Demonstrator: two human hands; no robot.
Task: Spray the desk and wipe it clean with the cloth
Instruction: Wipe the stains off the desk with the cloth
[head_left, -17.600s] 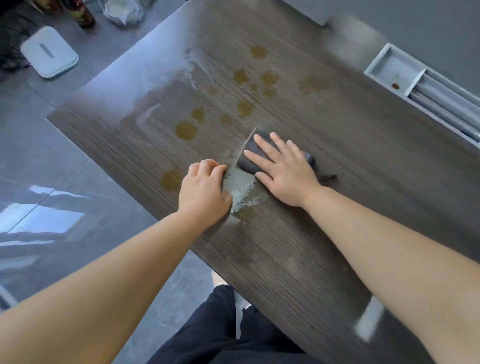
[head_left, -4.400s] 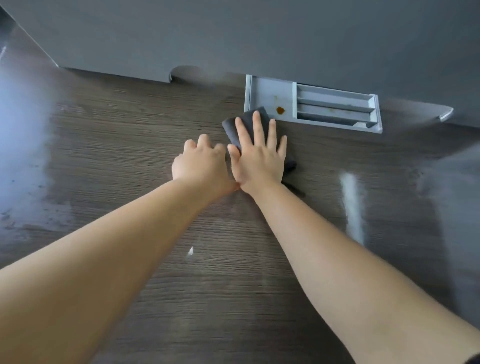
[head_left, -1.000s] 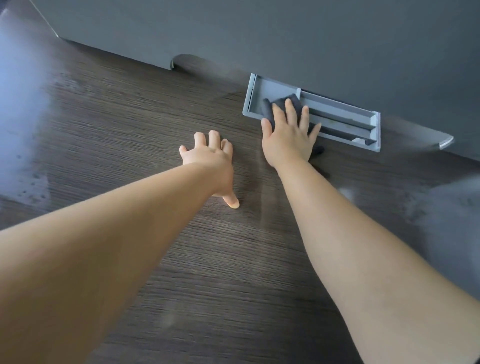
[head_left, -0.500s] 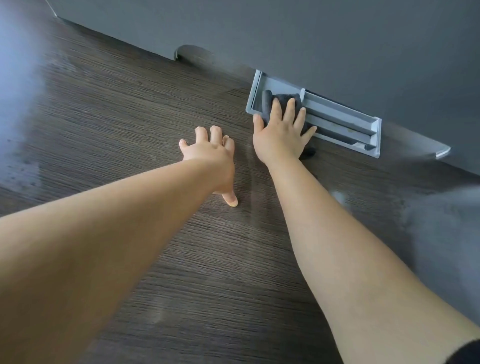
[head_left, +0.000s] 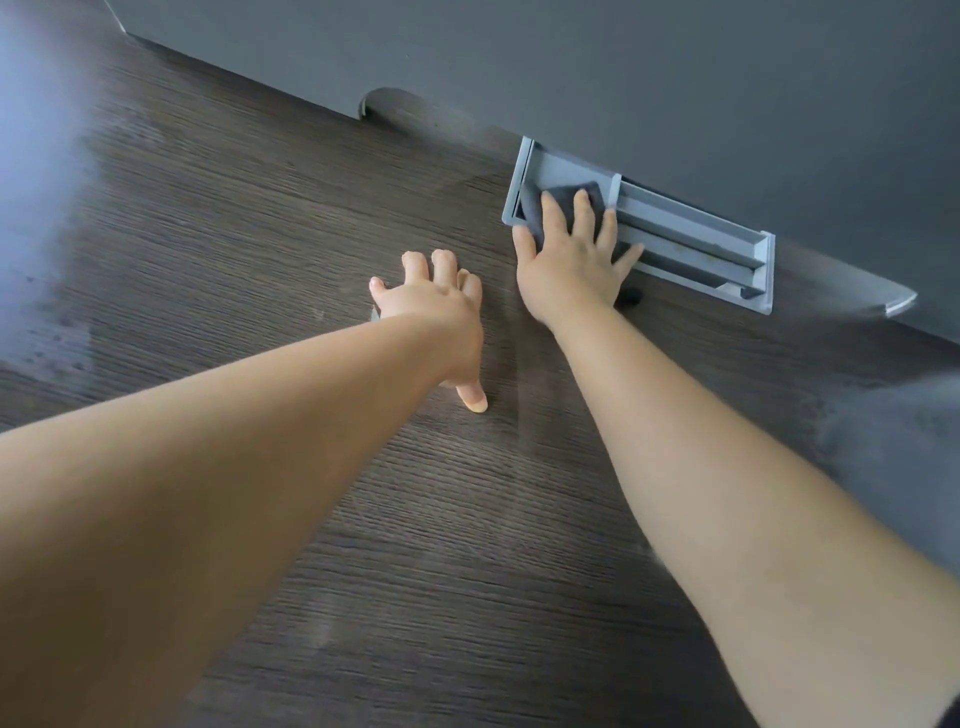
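Head view: my flat right hand (head_left: 569, 270) presses the cloth (head_left: 565, 193) into the left end of the tray (head_left: 768, 275), which runs rightward. My left hand (head_left: 431, 317) rests empty, fingers loose, alongside.

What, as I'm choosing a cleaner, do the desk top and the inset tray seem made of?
Desk top: dark wood veneer or wood-look laminate, fine straight grain, low sheen; cannot tell which. Inset tray: probably moulded grey plastic, judging by its uniform colour, smooth ribs and rounded rim.

Tabletop (head_left: 260, 218): dark wood grain, faint sheen. Cloth (head_left: 563, 200): dark grey soft fabric. Tray (head_left: 727, 244) recessed in tabletop: matt grey plastic.
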